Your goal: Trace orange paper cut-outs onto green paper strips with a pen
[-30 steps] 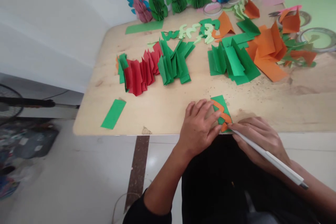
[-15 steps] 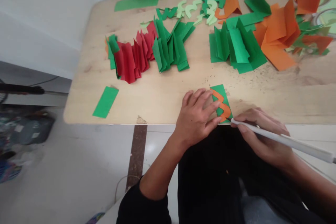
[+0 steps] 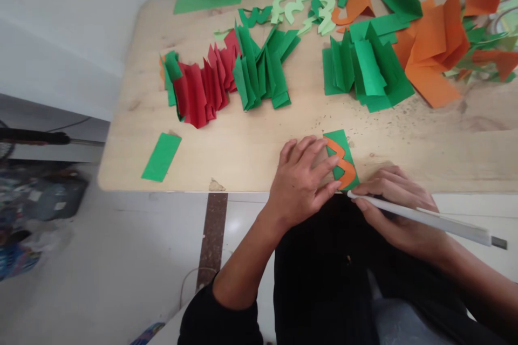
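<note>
Well to the left of the left hand (image 3: 297, 180), a loose green strip (image 3: 162, 157) was laid flat near the front edge of the table (image 3: 243, 161). Ahead of that hand and to its left, red pleated paper (image 3: 198, 91) was set next to green pleated paper (image 3: 263, 75). The left hand was held palm down with its fingers spread; its fingertips and thumb were rested on an orange cutout (image 3: 348, 173) and the green card (image 3: 348, 152) beneath it, just to the right of the hand. Ahead of the card, beyond both hands, a green folded stack (image 3: 369, 70) was placed. A white pen (image 3: 457, 226) was gripped between the thumb and fingers of the right hand (image 3: 400, 191), with its tip positioned beside the card's near edge; whether contact was made could not be told. Ahead of the right hand and to its right, folded orange paper (image 3: 429, 43) was heaped.
</note>
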A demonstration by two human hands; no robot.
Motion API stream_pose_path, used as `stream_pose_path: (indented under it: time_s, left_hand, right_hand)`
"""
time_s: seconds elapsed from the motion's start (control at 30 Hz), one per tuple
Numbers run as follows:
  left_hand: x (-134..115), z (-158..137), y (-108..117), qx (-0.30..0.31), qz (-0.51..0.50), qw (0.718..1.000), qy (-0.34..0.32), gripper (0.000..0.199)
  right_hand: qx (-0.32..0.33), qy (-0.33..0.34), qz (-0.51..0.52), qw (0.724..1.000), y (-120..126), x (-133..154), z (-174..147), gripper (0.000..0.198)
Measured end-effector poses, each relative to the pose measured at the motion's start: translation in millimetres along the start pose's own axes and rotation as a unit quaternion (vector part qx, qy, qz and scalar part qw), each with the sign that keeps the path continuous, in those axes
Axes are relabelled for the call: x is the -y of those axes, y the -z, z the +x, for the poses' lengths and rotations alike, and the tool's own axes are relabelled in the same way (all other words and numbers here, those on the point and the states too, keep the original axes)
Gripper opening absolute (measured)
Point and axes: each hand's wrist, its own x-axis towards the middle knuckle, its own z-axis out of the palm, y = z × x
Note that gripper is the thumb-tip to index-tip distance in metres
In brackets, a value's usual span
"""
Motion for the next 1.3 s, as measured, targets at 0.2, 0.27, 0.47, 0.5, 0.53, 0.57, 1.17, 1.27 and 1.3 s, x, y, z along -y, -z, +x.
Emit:
stream_pose_path:
  time_s: [0.2,0.27,0.47,0.5,0.53,0.57,1.17,1.27,1.3]
  left_hand:
    - [-0.8,0.1,0.2,-0.003,-0.004,1.000,-0.001,0.034]
    - [-0.9,0.1,-0.1,-0.006,-0.005,1.000,-0.003,0.035]
    - [-0.9,0.1,0.3,-0.008,-0.007,1.000,-0.005,0.035]
    - [-0.9,0.1,0.5,-0.008,-0.008,1.000,-0.005,0.034]
    - [-0.9,0.2,0.7,-0.008,-0.009,1.000,-0.006,0.034]
    - [-1.0,0.2,0.9,-0.008,-0.009,1.000,-0.007,0.034]
    - [-1.2,0.3,0.6,-0.012,-0.023,1.000,-0.008,0.032]
    - [-1.4,0.4,0.9,-0.010,-0.021,1.000,-0.007,0.032]
    - [-1.5,0.5,1.2,-0.009,-0.020,1.000,-0.006,0.033]
  right_hand:
    - [0.000,0.010,-0.008,1.000,-2.6,-1.6,-0.5,0.006]
    - [0.002,0.014,-0.013,1.000,-3.1,-1.0,0.0,0.006]
    - [-0.001,0.007,-0.010,1.000,-3.6,0.0,-0.1,0.005]
    - [-0.001,0.007,-0.009,1.000,-3.6,-0.1,-0.2,0.005]
    - [-0.002,0.007,-0.008,1.000,-3.4,0.0,-0.1,0.006]
    - [-0.002,0.008,-0.007,1.000,-3.2,0.1,0.0,0.006]
    - [-0.027,0.005,-0.010,1.000,2.6,-1.6,-0.1,0.008]
    - [-0.021,-0.003,0.001,1.000,2.4,1.2,0.3,0.008]
    - [-0.020,-0.003,0.004,1.000,1.8,2.1,0.6,0.008]
